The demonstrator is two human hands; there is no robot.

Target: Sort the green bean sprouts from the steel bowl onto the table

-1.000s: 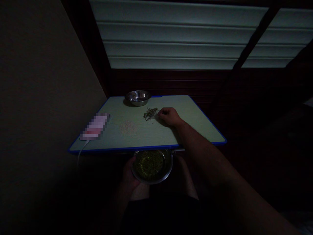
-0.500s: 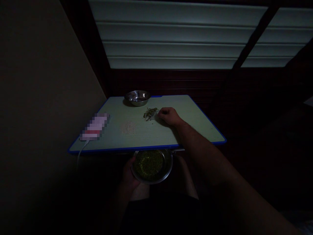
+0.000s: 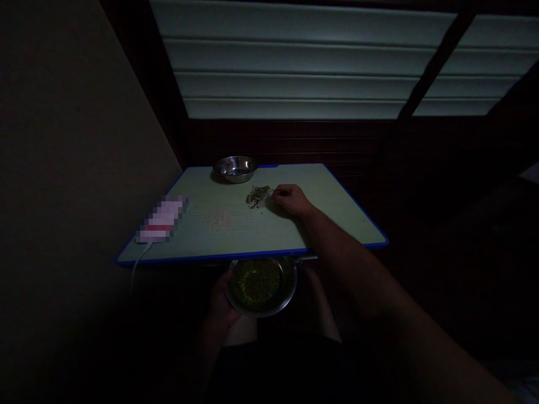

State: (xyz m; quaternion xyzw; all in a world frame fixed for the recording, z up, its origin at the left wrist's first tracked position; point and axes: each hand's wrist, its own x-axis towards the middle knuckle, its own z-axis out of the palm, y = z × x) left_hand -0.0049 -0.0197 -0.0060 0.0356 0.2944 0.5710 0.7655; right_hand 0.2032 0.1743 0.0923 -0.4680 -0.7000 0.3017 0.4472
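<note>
My left hand (image 3: 223, 303) is closed on the rim of a metal bowl (image 3: 288, 300), low in front of me at the table's near edge. Inside that bowl lies a mass of small green beans (image 3: 255, 282), likely mung beans. Over the pale green table (image 3: 328, 196) my right hand (image 3: 290, 200) is closed, thumb and fingers together, at the right side of a small scattered pile of dark greenish beans (image 3: 257, 196). Something pale and translucent shows by the fingertips, but the dim light hides what it is.
Behind the pile stands a second metal bowl (image 3: 234, 169). At the table's left lies a blurred-out phone (image 3: 162, 220) with a white cable (image 3: 137, 264) hanging over the edge. Pale small bits (image 3: 220, 219) lie nearer me. A wall (image 3: 84, 140) rises at left.
The view shifts very slightly. Both hands, the bowls and the bean pile keep almost the same places.
</note>
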